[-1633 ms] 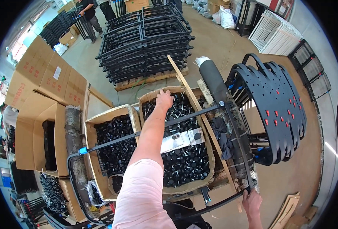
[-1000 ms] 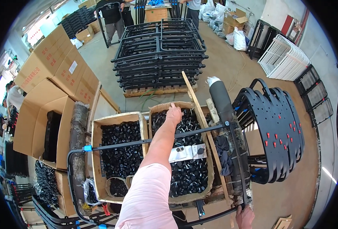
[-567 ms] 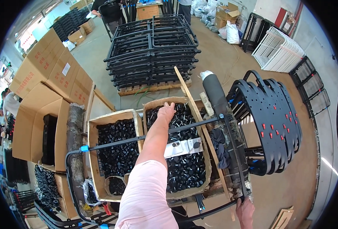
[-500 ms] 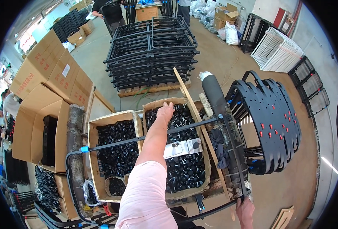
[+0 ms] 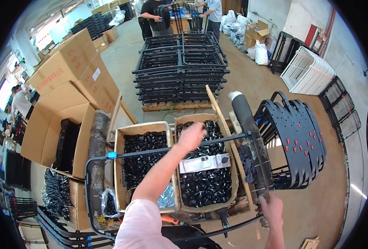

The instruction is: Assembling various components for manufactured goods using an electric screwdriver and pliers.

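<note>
A: Left hand (image 5: 193, 136) is hovering over the knob box (image 5: 188, 119), right hand (image 5: 272, 205) is sitting by a corner of the black frame (image 5: 146, 151); can't tell if either's gripping.

B: Frame's lying across that box, left forearm (image 5: 161, 172) is crossing it, so one bump could be shifting it.

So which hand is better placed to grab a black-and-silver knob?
Left, I think: the left hand is over the knobs, while the right hand is farther away, by the black frame.

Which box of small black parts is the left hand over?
The right-hand box, crossed by a pale strip: the left hand is above it; only the arm passes over the left-hand box.
</note>
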A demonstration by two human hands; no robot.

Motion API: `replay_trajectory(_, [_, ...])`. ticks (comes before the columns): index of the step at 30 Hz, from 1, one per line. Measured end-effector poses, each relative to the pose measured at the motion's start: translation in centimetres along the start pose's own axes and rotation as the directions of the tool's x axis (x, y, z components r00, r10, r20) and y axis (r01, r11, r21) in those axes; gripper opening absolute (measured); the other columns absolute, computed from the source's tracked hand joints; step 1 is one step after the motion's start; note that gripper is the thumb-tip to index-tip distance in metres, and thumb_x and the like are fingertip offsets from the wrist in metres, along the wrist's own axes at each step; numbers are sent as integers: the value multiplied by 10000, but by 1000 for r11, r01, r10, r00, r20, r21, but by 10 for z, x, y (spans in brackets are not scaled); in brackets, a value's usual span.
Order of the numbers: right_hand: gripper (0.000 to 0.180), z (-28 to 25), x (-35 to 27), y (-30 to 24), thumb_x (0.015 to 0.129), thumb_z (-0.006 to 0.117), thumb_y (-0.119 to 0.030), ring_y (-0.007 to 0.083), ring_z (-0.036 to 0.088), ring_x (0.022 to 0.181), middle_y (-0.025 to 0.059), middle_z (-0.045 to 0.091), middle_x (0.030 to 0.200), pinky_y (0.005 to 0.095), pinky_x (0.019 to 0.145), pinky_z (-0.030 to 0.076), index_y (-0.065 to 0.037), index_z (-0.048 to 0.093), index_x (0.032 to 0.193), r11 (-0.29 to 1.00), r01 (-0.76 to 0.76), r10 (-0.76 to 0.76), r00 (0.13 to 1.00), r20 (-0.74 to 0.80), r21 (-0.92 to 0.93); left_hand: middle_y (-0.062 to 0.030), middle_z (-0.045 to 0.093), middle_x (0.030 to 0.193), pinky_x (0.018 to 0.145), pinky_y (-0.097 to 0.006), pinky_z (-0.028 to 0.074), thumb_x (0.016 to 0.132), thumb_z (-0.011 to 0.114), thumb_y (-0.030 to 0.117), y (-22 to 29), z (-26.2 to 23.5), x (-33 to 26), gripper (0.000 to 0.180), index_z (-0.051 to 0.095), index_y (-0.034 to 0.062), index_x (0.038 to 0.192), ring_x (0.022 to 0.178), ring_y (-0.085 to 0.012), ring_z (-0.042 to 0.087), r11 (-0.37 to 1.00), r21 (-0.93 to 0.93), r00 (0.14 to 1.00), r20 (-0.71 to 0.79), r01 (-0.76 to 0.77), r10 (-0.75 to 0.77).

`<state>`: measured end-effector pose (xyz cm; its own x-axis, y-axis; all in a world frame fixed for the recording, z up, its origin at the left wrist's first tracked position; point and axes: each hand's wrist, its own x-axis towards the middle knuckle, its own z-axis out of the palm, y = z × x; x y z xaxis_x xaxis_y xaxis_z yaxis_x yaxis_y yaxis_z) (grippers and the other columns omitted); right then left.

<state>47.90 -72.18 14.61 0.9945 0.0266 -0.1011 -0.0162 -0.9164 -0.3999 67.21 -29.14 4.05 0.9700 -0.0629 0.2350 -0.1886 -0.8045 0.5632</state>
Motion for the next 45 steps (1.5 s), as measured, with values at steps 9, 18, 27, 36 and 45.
replay_trajectory(9, [320,161,-1,-176,954,769,-178,129,687,744,98,728,898,287,651,571,68,661,1126,797,-40,-221,909,353,602,-146,663,1001,732,-483,585,928,712,245,80,-38,-252,286,576,64,1103,915,-380,699,980,-196,998,61,-21,33])
replay_trajectory(18, [300,215,-7,-248,930,722,-148,203,700,842,129,751,995,345,779,571,-13,723,1198,874,199,-345,896,278,444,-285,617,1157,1002,-477,492,989,614,164,23,-83,-363,462,455,-35,1374,1121,-447,632,862,-437,957,-7,256,-288])
replay_trajectory(27, [306,205,115,-323,836,695,-56,398,655,1100,187,675,1135,464,970,537,-36,704,1141,750,649,-650,759,-43,130,-191,723,1112,951,-436,535,1050,612,286,12,-148,-447,298,677,48,1216,1096,-377,690,790,-453,907,286,413,-310])
replay_trajectory(36, [332,212,164,-340,832,691,-63,390,648,1147,192,686,1159,463,1034,512,-35,718,1161,624,780,-769,604,209,43,-180,680,1150,897,-418,557,1005,689,237,41,-132,-498,308,680,48,1248,1039,-365,682,704,-521,855,107,483,-507])
replay_trajectory(45, [291,208,173,-354,857,716,-257,411,690,1080,238,728,1070,499,979,544,-35,753,1041,622,768,-703,634,321,-155,-175,700,1147,927,-395,553,1008,671,178,75,-112,-504,278,682,32,1244,1070,-339,696,776,-461,872,-10,431,-490])
